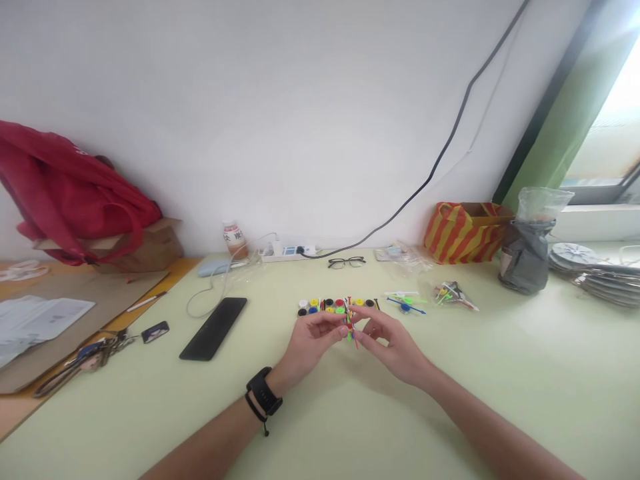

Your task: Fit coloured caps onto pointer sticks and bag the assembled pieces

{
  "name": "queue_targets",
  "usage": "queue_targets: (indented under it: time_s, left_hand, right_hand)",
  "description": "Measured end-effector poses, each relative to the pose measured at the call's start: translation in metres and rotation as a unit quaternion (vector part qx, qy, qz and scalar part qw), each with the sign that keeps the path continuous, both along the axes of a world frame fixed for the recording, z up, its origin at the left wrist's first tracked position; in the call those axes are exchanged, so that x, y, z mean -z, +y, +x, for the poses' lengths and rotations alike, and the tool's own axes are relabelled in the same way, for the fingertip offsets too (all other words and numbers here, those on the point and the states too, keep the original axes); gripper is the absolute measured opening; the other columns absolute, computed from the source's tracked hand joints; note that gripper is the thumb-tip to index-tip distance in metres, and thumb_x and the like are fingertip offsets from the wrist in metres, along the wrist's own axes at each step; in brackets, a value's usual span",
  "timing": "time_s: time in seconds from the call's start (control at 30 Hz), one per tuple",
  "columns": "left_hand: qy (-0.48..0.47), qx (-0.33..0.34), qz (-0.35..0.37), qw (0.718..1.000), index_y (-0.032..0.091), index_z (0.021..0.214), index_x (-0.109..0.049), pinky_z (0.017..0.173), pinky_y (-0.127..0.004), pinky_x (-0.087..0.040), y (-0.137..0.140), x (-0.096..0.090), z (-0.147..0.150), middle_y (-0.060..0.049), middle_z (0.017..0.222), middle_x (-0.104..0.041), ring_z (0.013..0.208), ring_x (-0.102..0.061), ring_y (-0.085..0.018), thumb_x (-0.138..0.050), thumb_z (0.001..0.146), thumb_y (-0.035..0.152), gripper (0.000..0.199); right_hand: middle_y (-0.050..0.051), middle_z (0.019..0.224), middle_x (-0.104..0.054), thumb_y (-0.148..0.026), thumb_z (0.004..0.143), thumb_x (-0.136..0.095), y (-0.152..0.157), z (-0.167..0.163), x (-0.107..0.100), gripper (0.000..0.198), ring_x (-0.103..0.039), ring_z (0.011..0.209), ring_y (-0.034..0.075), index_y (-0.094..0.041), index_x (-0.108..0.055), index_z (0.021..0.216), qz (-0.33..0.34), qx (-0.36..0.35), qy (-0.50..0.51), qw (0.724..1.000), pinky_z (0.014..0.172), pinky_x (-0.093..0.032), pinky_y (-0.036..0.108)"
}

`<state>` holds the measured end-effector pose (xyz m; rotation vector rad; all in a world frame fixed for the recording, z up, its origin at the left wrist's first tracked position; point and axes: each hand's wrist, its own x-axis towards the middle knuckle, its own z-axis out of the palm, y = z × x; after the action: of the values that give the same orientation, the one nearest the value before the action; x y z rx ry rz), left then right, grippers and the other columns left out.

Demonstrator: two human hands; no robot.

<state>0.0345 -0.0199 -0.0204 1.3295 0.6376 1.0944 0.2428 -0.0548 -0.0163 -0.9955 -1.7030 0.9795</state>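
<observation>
Multicolored plastic piece (349,327), mid-table, sits pinched by the left hand (317,338) and the right hand (393,340), close before rows of coloured discs (339,303). Left, past a strip of pale green tabletop (240,380), lies a black phone (214,329); right, a blue arrow (413,307) lies near the knuckles, with wide tabletop alongside the forearm.

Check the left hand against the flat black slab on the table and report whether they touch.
Apart. The head view shows a wide strip of bare green table between the left hand and the slab.
</observation>
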Motion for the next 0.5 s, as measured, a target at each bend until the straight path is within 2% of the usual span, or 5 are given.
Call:
queue_targets:
  time_s: [0.2,0.27,0.37,0.43,0.5]
  left_hand:
    - [0.015,-0.021,-0.016,1.0,0.016,0.099,-0.08,0.088,-0.035,-0.062,0.0013,0.0034,-0.0013,-0.009,0.102,-0.081,0.093,-0.076,-0.023,-0.09,0.076,0.028,0.028]
    - [0.015,-0.02,-0.018,1.0,0.016,0.099,-0.081,0.088,-0.035,-0.062,0.0014,0.0041,-0.0015,-0.009,0.101,-0.081,0.093,-0.076,-0.023,-0.09,0.076,0.028,0.028]
    - [0.023,-0.025,-0.013,0.999,0.016,0.1,-0.081,0.088,-0.033,-0.062,0.0015,0.0044,-0.0015,-0.009,0.099,-0.081,0.091,-0.075,-0.022,-0.09,0.076,0.028,0.029]
    - [0.029,-0.031,-0.008,0.999,0.015,0.101,-0.081,0.088,-0.033,-0.062,0.0017,0.0045,-0.0016,-0.009,0.098,-0.081,0.091,-0.075,-0.021,-0.09,0.076,0.028,0.029]
    - [0.031,-0.035,-0.008,0.999,0.015,0.1,-0.081,0.089,-0.033,-0.061,0.0018,0.0049,-0.0016,-0.009,0.099,-0.081,0.092,-0.075,-0.022,-0.091,0.075,0.028,0.029]
  right_hand:
    - [0.006,0.117,-0.062,-0.039,0.098,-0.059,-0.0033,-0.0002,0.0008,0.063,-0.062,0.073,0.015,-0.036,-0.036,0.157,0.027,0.024,-0.003,0.999,0.071,-0.057,0.033]
    - [0.006,0.117,-0.062,-0.042,0.098,-0.059,-0.0038,-0.0001,-0.0002,0.057,-0.061,0.072,0.014,-0.033,-0.043,0.152,0.038,0.039,0.002,0.999,0.07,-0.056,0.033]
    - [0.006,0.092,-0.066,-0.05,0.102,-0.049,-0.0017,0.0014,-0.0027,0.037,-0.059,0.068,0.015,-0.022,-0.072,0.095,0.02,0.021,-0.015,0.999,0.067,-0.052,0.032]
    - [0.003,0.065,-0.057,-0.055,0.104,-0.043,0.0009,0.0029,-0.0045,0.057,-0.054,0.06,0.016,-0.02,-0.058,0.061,-0.007,0.005,-0.03,1.0,0.062,-0.047,0.031]
    - [0.0,0.058,-0.051,-0.058,0.102,-0.047,0.0027,0.0039,-0.006,0.058,-0.051,0.058,0.016,-0.021,-0.051,0.058,-0.026,0.005,-0.025,0.999,0.059,-0.045,0.03]
